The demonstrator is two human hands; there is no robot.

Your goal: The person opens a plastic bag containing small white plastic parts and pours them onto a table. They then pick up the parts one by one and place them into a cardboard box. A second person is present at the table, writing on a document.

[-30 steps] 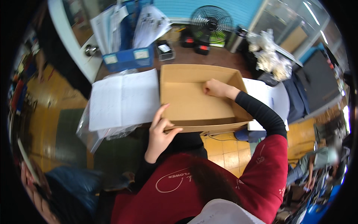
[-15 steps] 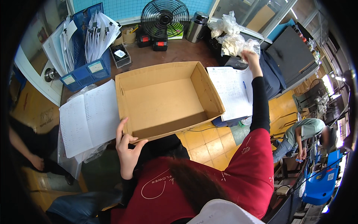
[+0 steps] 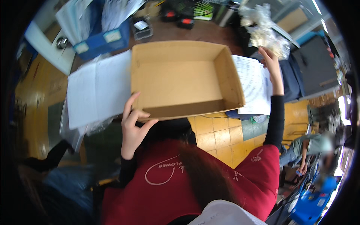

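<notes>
Head view shows an open cardboard box (image 3: 176, 78) on a brown table (image 3: 161, 33), the left hand (image 3: 133, 126) loosely spread at its near-left corner, the right hand (image 3: 273, 68) half-curled near plastic bags (image 3: 269, 37), any hold impossible to tell.

A dark red short-sleeved fabric top (image 3: 157, 197) bears thin white curved print (image 3: 167, 165), with snug black fabric sleeves (image 3: 275, 120) emerging beneath it.

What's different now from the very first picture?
The right hand came out of the cardboard box and moved right, to beside the plastic bags; I can't tell whether it touches them. The left hand stayed at the box's near left corner.
</notes>
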